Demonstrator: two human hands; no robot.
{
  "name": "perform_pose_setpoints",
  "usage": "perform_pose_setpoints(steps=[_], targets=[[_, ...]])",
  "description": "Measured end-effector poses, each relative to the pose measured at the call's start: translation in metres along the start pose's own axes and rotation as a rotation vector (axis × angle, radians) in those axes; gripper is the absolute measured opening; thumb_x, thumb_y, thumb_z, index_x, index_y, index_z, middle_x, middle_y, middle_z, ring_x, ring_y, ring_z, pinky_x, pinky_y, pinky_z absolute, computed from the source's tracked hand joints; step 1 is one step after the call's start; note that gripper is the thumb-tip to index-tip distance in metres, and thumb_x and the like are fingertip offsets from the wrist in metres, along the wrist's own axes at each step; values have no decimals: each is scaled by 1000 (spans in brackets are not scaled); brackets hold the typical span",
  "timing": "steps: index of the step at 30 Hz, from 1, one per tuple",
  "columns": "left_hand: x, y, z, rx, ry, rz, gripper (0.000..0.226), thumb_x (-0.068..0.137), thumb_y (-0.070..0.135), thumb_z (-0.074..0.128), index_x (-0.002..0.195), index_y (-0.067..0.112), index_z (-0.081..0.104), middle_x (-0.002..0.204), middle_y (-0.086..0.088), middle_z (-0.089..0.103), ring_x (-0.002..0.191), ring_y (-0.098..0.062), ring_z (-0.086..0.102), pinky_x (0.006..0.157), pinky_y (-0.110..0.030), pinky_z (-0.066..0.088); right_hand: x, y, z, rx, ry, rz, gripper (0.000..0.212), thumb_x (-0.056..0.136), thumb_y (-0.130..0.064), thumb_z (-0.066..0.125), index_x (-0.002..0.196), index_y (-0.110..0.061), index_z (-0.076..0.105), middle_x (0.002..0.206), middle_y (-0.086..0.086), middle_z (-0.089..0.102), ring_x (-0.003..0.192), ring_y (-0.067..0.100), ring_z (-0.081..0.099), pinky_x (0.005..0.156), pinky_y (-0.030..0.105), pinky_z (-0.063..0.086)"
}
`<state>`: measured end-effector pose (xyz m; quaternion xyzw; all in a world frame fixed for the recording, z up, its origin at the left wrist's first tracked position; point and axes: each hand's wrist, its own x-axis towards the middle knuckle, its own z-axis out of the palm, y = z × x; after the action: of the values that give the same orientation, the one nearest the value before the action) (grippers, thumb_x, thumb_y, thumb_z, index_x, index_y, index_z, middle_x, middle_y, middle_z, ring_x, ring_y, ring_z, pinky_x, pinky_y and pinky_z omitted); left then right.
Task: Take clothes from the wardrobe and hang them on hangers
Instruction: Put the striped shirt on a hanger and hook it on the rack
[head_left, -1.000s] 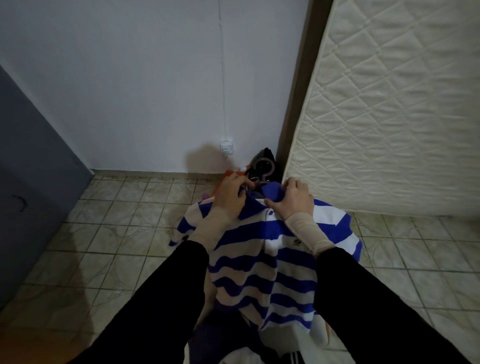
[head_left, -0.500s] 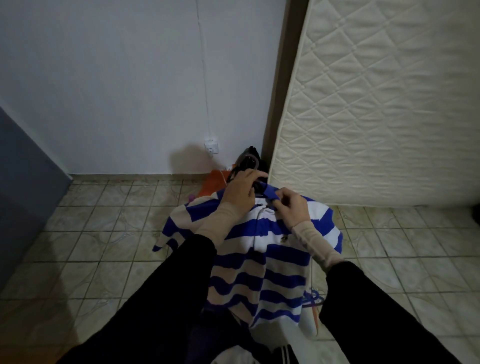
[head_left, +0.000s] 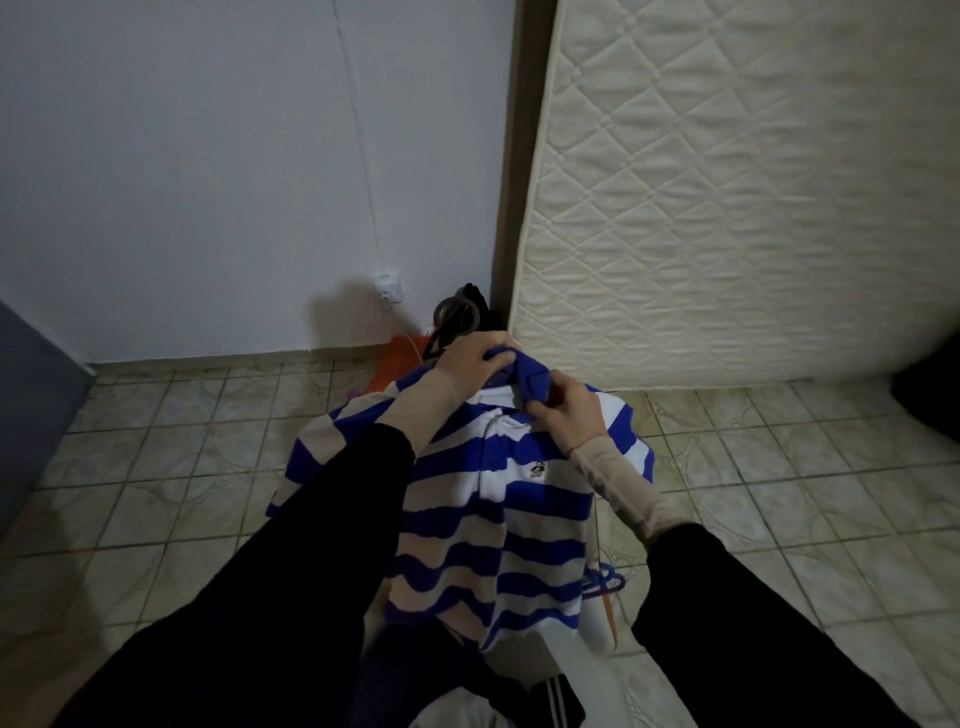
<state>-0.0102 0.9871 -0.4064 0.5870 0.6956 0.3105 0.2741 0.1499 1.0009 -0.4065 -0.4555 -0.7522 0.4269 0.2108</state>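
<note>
A blue-and-white striped polo shirt (head_left: 524, 499) hangs in front of me, held up by its blue collar. My left hand (head_left: 470, 358) grips the top of the collar, where a grey hanger hook (head_left: 457, 312) sticks up behind it. My right hand (head_left: 566, 405) pinches the collar's right side, just beside the left hand. The hanger's body is hidden inside the shirt.
A quilted mattress (head_left: 737, 197) leans upright against the wall on the right. An orange item (head_left: 400, 358) and a wall socket (head_left: 388, 287) lie behind the shirt. A purple hanger (head_left: 602, 579) and more clothes (head_left: 519, 696) lie on the tiled floor below.
My view has swung slightly to the right. My hands have moved closer together on the collar, the right one sliding up to pinch the collar's edge.
</note>
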Motion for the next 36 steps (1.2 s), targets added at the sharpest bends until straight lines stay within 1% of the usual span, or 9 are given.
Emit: perform_pose_setpoints(steps=[3, 7, 12, 18, 22, 25, 29, 33, 36], targets=[[3, 6, 0, -6, 2, -5, 20, 94, 11, 49, 102, -2, 62, 104, -20, 65, 101, -31, 59, 88, -34, 44, 2, -6, 1, -103, 29, 20, 27, 86, -13, 59, 109, 1, 61, 104, 20, 66, 99, 30, 60, 81, 30, 37], [4, 13, 4, 20, -43, -13, 20, 95, 16, 48, 103, 4, 61, 102, -13, 64, 94, -21, 59, 87, -32, 47, 1, -4, 1, -64, 78, 138, 30, 88, -19, 58, 105, 6, 58, 105, 26, 64, 100, 37, 58, 82, 35, 39], [12, 11, 8, 200, -34, 22, 21, 94, 30, 48, 101, 18, 64, 103, -6, 68, 103, -27, 58, 101, -50, 33, 2, -1, -2, 94, 100, 255, 28, 81, -9, 63, 103, -3, 47, 107, 24, 62, 99, 36, 58, 89, 42, 45], [14, 10, 22, 178, 117, 116, 11, 84, 14, 62, 95, 11, 64, 97, -9, 60, 96, -28, 55, 92, -43, 41, -2, 6, -6, 19, 116, 208, 37, 79, -9, 65, 95, -11, 33, 89, 17, 55, 81, 25, 51, 75, 33, 39], [4, 11, 23, 131, 325, 169, 10, 77, -3, 61, 83, 5, 61, 89, -9, 53, 92, -26, 49, 80, -14, 26, -5, 9, -4, -13, 164, 92, 35, 79, -2, 60, 93, -11, 30, 69, 3, 45, 64, 21, 43, 65, 29, 32], [-7, 4, 21, 150, 393, 240, 12, 74, -4, 63, 76, 7, 68, 85, -13, 57, 87, -28, 51, 82, -21, 32, -8, 11, -4, -127, 148, -25, 29, 77, 4, 54, 95, -12, 37, 80, 4, 45, 67, 21, 42, 62, 24, 26], [-18, -3, 20, 172, 339, 225, 21, 76, -4, 62, 90, 7, 72, 92, -11, 63, 92, -24, 54, 84, -19, 37, -9, 9, 0, -323, 178, 36, 22, 83, -18, 58, 102, -8, 54, 112, 11, 44, 93, 28, 52, 65, 29, 37], [-23, -1, 20, 157, 243, 154, 23, 77, 0, 66, 99, 6, 71, 103, -10, 68, 101, -22, 57, 88, -13, 35, -7, 2, 5, -487, 236, 95, 56, 78, -58, 57, 102, -7, 59, 113, 8, 47, 103, 25, 51, 84, 38, 43], [-21, 2, 19, 147, 226, 103, 19, 78, 5, 67, 97, 6, 72, 99, -13, 68, 98, -24, 56, 84, -16, 36, -3, -3, 8, -685, 191, 104, 62, 78, -63, 52, 106, -8, 58, 115, 7, 49, 110, 26, 47, 91, 44, 35]])
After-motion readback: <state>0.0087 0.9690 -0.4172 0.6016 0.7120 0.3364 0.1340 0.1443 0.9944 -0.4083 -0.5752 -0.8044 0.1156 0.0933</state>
